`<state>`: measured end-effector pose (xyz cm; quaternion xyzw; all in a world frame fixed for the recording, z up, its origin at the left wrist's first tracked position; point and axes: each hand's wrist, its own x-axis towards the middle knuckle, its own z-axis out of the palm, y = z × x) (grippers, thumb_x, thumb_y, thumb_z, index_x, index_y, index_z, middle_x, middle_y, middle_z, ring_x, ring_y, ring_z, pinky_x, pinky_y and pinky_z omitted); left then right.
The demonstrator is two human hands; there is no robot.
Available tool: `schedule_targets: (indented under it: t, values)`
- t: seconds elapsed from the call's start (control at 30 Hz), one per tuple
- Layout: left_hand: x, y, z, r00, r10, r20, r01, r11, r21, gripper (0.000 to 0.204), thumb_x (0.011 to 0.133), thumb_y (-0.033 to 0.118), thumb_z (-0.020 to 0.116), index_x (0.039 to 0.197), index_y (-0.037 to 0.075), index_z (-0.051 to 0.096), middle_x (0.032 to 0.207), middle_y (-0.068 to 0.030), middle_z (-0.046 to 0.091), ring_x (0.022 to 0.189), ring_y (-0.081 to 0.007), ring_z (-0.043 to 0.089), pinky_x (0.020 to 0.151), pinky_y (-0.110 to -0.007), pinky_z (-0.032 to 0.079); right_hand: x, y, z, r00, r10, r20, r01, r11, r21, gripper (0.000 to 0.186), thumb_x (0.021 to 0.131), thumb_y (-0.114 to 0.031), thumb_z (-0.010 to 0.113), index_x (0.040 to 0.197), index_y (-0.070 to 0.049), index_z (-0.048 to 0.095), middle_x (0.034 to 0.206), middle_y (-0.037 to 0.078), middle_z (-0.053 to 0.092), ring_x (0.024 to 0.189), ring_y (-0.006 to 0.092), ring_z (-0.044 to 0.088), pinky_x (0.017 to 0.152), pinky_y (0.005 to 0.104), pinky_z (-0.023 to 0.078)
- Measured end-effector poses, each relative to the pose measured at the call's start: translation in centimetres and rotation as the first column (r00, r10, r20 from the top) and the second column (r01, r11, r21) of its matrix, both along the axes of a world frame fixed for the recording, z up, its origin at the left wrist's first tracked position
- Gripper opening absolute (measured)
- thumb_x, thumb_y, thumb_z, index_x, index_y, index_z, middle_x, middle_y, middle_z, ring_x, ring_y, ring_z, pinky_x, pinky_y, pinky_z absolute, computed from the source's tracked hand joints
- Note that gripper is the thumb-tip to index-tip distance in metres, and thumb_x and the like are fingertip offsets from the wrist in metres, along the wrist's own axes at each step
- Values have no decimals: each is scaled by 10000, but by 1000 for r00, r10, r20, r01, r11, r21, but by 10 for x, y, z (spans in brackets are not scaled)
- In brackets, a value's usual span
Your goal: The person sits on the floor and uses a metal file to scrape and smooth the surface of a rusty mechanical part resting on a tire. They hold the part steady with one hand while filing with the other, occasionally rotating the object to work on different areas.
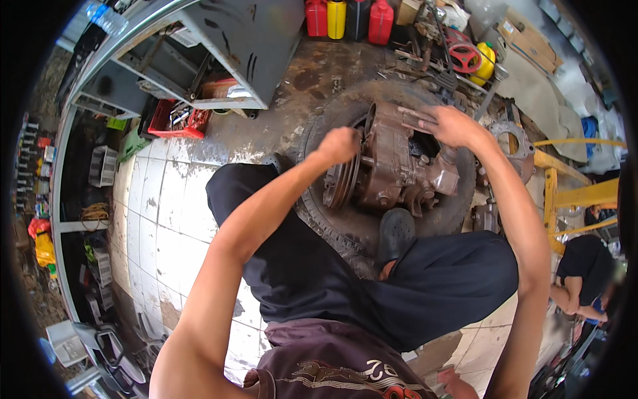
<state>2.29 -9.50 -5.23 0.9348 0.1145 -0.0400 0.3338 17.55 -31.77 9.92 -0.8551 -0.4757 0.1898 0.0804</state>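
Observation:
A heavy brown metal gearbox housing [392, 156] lies in the middle of a large black tyre [319, 223] on the floor, between my feet. On its left side is a round grooved metal disc [342, 179]. My left hand [340, 145] is closed at the upper edge of this disc; what its fingers grip, if anything, is hidden. My right hand [452, 126] rests on the far right top of the housing, fingers stretched out and flat, next to a dark opening [423, 145] in it. My dark clog [397, 229] stands against the tyre's near side.
At left are a grey metal cabinet [232, 40] and a red crate [174, 118] of small parts. Jerrycans [337, 18] line the back. Right of the tyre lie a round metal casting [512, 149] and a yellow frame [565, 193]. Another person [585, 272] crouches at far right.

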Motion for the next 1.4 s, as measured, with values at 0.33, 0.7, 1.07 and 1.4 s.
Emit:
schedule_targets:
  t: [0.33,0.7,1.07,1.4]
  values:
    - [-23,37,53,939,-337,71,343,936,-84,395,941,357,523,1083,33,698,947,-250,687,909,-422,651,829,-488,515,2,39,-35,999,39,-27,-40,998,-54,283,911,-231,590,1106,-29,624,1003,245,666,1001,444,605,849,489,478]
    - [-50,76,49,974,-178,-136,222,851,475,381,925,340,482,1032,19,657,941,-211,697,967,-379,659,759,-486,540,-17,41,-58,973,-126,191,151,981,-120,206,837,-157,607,1016,-61,635,939,234,679,938,449,629,814,529,498]
    - [-69,95,40,991,19,-135,45,889,456,424,911,288,503,1208,-7,565,1143,-236,635,1118,-377,589,834,-495,520,-36,63,-158,900,-391,193,428,877,-218,432,917,-393,511,1073,-16,652,1037,284,658,1012,465,613,902,526,474]
    - [-62,99,50,969,187,160,-139,953,-270,366,926,241,480,1133,-46,574,936,-326,642,983,-449,622,851,-482,486,-112,106,-169,540,-535,-650,840,291,458,217,926,-99,623,1097,32,600,944,73,641,904,127,572,817,259,437]
